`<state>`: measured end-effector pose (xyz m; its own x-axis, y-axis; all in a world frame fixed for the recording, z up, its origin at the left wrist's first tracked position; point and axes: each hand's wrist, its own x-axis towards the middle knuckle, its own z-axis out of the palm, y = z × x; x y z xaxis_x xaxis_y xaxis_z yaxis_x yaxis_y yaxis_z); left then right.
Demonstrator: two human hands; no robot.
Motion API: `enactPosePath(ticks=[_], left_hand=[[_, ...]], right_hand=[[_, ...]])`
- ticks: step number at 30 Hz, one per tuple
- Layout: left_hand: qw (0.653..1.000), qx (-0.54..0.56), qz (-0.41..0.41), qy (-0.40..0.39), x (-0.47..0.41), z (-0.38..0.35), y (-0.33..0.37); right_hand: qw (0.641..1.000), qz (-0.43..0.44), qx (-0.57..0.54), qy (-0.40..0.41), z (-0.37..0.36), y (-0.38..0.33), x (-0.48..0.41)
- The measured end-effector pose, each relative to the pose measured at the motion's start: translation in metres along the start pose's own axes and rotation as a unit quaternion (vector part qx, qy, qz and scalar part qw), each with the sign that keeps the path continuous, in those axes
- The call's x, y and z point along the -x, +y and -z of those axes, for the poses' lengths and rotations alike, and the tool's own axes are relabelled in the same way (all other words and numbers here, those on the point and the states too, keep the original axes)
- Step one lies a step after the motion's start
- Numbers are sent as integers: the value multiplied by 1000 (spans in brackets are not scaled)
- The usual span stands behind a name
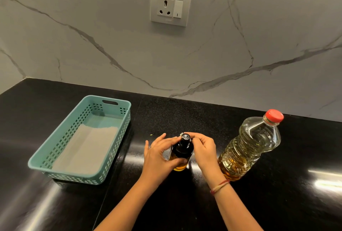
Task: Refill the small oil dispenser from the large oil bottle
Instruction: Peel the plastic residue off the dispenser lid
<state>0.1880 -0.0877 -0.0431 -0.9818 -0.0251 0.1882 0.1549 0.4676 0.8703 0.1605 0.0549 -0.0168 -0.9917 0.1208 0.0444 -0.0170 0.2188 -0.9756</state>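
As our left hand [159,154] is gripping the small oil dispenser [182,150] and our right hand [203,149] is pinching its cap [185,137], we are risking tipping it by twisting hard.

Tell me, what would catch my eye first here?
At the centre, the left hand grips the small oil dispenser while the right hand pinches its black top. To their right stands the large oil bottle, red cap on; to their left sits a teal basket.
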Motion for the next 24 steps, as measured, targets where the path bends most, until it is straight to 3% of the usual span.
enactPosePath(ticks=[9,17,24], left_hand=[[1000,1,3,-7,0,-2,-3],[1000,-2,-5,2,0,-3,-2],[1000,-19,-16,-1,-2,-2,-3]], right_hand=[[994,57,-95,16,12,17,47],[993,48,-66,-83,0,3,0],[994,49,-73,-60,8,15,-3]])
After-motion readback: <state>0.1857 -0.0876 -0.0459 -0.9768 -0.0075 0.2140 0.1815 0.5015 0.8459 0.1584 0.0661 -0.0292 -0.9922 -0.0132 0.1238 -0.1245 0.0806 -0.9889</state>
